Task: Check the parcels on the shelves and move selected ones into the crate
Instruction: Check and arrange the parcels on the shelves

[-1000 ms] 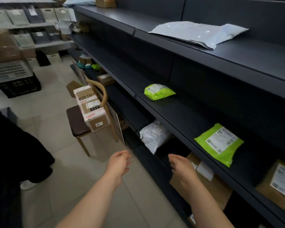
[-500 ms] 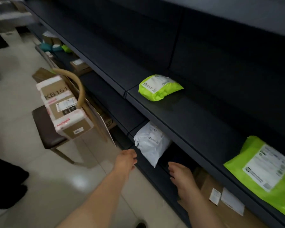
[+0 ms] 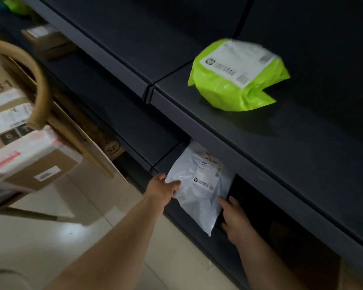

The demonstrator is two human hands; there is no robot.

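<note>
A white poly-bag parcel [image 3: 199, 185] with a printed label hangs over the front edge of a low dark shelf [image 3: 168, 143]. My left hand [image 3: 162, 188] grips its left edge, thumb on top. My right hand [image 3: 235, 220] holds its lower right edge from the side and below. On the shelf above [image 3: 281, 147] lies a lime-green parcel [image 3: 235, 78] with a white label, apart from both hands. No crate is in view.
A wooden chair [image 3: 38, 101] at the left carries stacked cardboard boxes [image 3: 27, 158]. Another cardboard box [image 3: 48, 41] sits on the low shelf farther back. Flat cardboard leans against the shelving. Pale floor tiles [image 3: 71, 237] lie below my arms.
Both hands have reached forward from open air and closed on the white parcel. The view has dropped and moved closer to the low shelf.
</note>
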